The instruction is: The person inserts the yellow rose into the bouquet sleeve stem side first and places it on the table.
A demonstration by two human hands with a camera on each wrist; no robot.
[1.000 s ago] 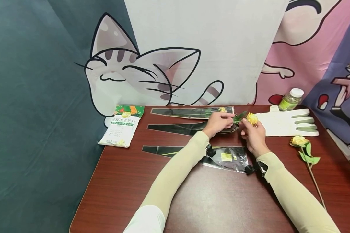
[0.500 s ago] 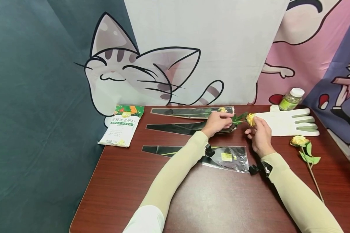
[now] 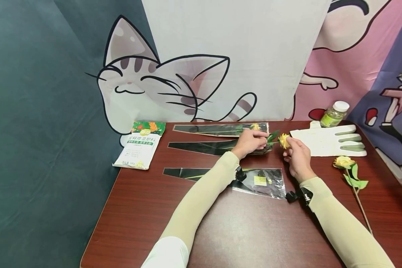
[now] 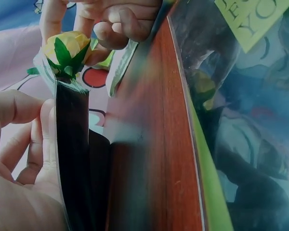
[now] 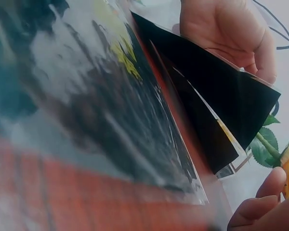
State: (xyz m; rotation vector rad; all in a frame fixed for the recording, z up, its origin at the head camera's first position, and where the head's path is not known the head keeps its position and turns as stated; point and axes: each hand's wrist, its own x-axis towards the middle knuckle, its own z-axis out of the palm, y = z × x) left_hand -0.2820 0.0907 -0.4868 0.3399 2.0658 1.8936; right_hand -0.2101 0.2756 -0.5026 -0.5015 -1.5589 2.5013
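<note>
We reach forward over the table (image 3: 254, 227), our left hand (image 3: 249, 144) pinching the black sleeve's (image 3: 214, 148) edge, our right hand (image 3: 298, 156) gripping the yellow rose (image 3: 284, 141) by its bloom, its leaves (image 3: 273, 137) between both hands' fingertips.

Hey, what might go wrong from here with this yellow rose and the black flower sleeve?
The green leaves sit at the mouth of the black flower sleeve, so they might snag or fold there. The right hand grips the yellow rose by its bloom, so petals could get crushed. The loose rose lies close to the right forearm, which might nudge it.
</note>
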